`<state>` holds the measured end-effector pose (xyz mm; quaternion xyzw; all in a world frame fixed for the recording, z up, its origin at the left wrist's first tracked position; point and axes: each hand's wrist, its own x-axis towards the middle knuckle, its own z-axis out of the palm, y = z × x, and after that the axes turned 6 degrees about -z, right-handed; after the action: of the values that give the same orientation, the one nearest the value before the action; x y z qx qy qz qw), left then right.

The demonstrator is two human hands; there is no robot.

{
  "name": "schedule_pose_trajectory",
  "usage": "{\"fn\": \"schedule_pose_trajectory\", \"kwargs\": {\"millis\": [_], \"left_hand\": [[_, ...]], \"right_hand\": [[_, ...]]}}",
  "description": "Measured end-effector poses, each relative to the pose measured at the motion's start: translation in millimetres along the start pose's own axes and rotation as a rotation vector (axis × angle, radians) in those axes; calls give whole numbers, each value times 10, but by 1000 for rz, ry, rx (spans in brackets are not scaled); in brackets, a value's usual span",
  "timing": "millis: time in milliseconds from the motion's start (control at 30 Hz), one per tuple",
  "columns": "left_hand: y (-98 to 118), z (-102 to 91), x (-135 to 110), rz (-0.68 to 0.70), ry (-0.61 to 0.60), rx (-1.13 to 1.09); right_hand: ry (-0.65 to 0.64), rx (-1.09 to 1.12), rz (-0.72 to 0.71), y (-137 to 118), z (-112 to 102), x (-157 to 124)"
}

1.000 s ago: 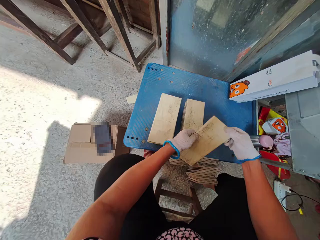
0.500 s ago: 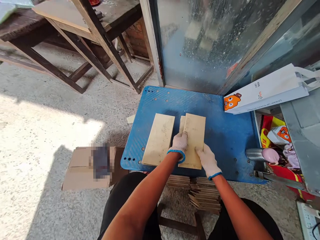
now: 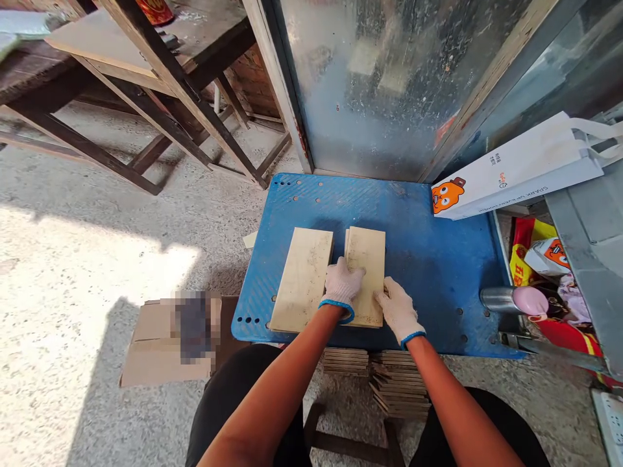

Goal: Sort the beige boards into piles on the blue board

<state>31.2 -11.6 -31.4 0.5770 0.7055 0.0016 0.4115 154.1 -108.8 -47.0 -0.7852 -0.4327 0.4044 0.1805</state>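
Two stacks of thin, pale wooden boards lie side by side on a blue plastic table (image 3: 428,272). The left stack (image 3: 302,279) has dark specks along its right side. My left hand (image 3: 343,284), in a white knitted glove with a blue cuff, grips the left edge of the right stack (image 3: 368,253), its thumb over the top board. At the opposite edge, my right hand (image 3: 400,310), gloved alike, holds the boards with its thumb at the rim. Its other fingertips are partly hidden. A lower board shows slightly at the stack's upper left.
Under the table's front edge are piles of more boards (image 3: 399,383). A white paper bag (image 3: 516,168) lies at the back right, a metal flask (image 3: 496,299) at the right edge. Left on the floor sits a cardboard box (image 3: 150,350); wooden frames (image 3: 180,97) stand behind.
The top board has come down closer in line with the boards beneath it. My right hand has shifted to the stack's right edge, and the left thumb now reaches across the top. The view moved slightly.
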Motion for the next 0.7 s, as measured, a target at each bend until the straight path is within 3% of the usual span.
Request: {"fn": "schedule_pose_trajectory", "kwargs": {"millis": [167, 400, 700], "left_hand": [[23, -97, -104, 71, 66, -2], [-63, -93, -252, -22, -170, -45], [-100, -64, -348, -2, -180, -73]], "right_hand": [[-15, -10, -51, -36, -40, -2], [-40, -102, -114, -19, -106, 7], [4, -123, -121, 73, -33, 19]]}}
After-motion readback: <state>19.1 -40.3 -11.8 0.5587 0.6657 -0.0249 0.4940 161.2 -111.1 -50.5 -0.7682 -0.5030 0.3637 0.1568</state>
